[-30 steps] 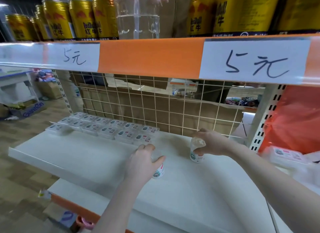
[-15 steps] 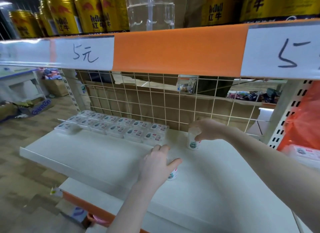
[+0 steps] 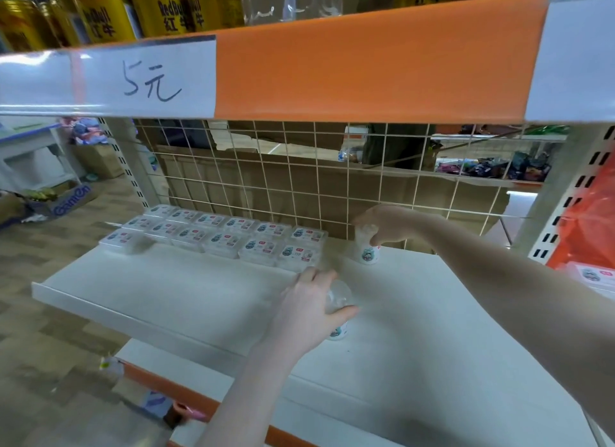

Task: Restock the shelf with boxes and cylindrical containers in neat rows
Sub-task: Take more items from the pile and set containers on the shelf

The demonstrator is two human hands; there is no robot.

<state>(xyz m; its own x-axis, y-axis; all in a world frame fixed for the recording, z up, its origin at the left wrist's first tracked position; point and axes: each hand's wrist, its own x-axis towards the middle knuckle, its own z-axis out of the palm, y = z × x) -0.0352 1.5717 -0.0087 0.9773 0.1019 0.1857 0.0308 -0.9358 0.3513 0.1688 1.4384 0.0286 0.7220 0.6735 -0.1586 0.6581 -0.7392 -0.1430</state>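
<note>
My right hand (image 3: pixel 387 225) gripped a small clear cylindrical container (image 3: pixel 366 247), fingers curled round its top, standing upright at the back edge of the white shelf (image 3: pixel 186 300), just beside the end of the boxes. My left hand (image 3: pixel 307 310) held a second container (image 3: pixel 337 313) nearer the front edge, fingers and thumb wrapped round its clear upper part, its base on the shelf. The flat clear boxes (image 3: pixel 233 238) lay in two neat rows along the back edge, running toward the left corner, with one more box at the left end set forward of them. Behind them rose a wire grid (image 3: pixel 299 180) backed with brown cardboard. Above hung an orange shelf front (image 3: pixel 366 64) with a handwritten price label (image 3: pixel 149 84), and gold cans (image 3: pixel 166 10) stood on top. Left of the shelf was a tiled floor (image 3: pixel 43 280) with a cardboard carton (image 3: pixel 66 200).
</note>
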